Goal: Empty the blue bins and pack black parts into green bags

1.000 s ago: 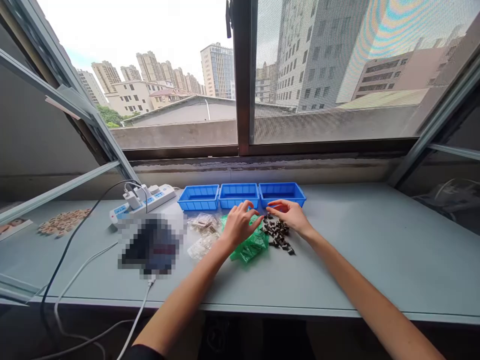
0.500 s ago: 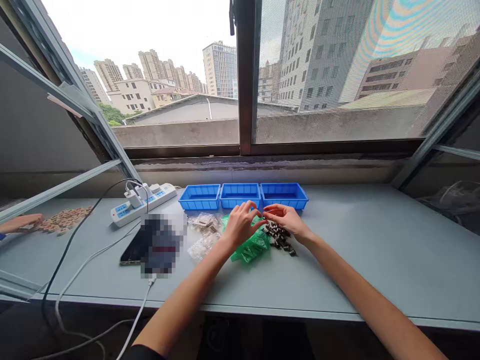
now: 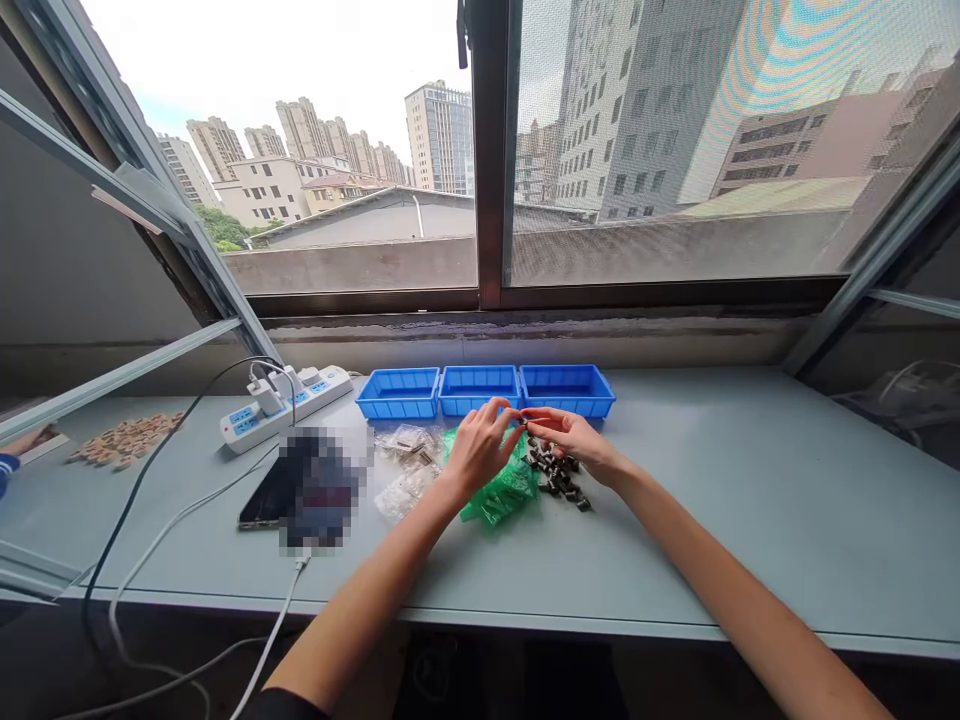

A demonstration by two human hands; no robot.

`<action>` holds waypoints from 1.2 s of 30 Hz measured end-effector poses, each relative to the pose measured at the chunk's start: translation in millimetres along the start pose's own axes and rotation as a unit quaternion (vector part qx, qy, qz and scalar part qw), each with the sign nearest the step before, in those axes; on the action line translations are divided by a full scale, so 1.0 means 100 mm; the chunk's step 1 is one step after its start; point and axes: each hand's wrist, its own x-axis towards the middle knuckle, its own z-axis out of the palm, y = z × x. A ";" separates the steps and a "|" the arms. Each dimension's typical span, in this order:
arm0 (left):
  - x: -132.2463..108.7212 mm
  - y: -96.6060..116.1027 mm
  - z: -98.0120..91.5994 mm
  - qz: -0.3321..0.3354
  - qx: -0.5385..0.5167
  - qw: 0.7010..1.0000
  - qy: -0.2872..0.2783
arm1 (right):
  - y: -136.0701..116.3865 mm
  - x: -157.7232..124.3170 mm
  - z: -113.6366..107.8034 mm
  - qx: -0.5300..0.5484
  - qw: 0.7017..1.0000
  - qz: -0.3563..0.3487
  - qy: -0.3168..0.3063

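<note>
My left hand (image 3: pixel 480 445) and my right hand (image 3: pixel 581 442) meet fingertip to fingertip over the middle of the work surface. Both pinch a small dark metal piece (image 3: pixel 523 421), mostly covered by the fingers. Under my right hand lies a loose pile of small dark metal pieces (image 3: pixel 559 475), short and roughly cylindrical. Green plastic bags (image 3: pixel 499 495) lie crumpled below my left hand. Left of them are clear plastic bags (image 3: pixel 409 490), some with small metallic parts inside.
Three blue bins (image 3: pixel 397 395) stand in a row behind the hands. A power strip (image 3: pixel 289 405) with plugs and a partly blurred dark device (image 3: pixel 270 490) with cables sit to the left. Behind the glass pane, another person's hand (image 3: pixel 26 440) is near small tan pieces (image 3: pixel 127 440).
My fingertips have drawn closer together around the small metal piece. At far left, the other person's hand has pulled back from the tan pieces, and a pale flat object shows beside it.
</note>
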 end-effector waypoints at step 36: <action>-0.02 -0.05 -0.04 -0.048 -0.015 0.999 -0.012 | 0.07 0.12 -0.05 0.022 0.990 -0.052 0.130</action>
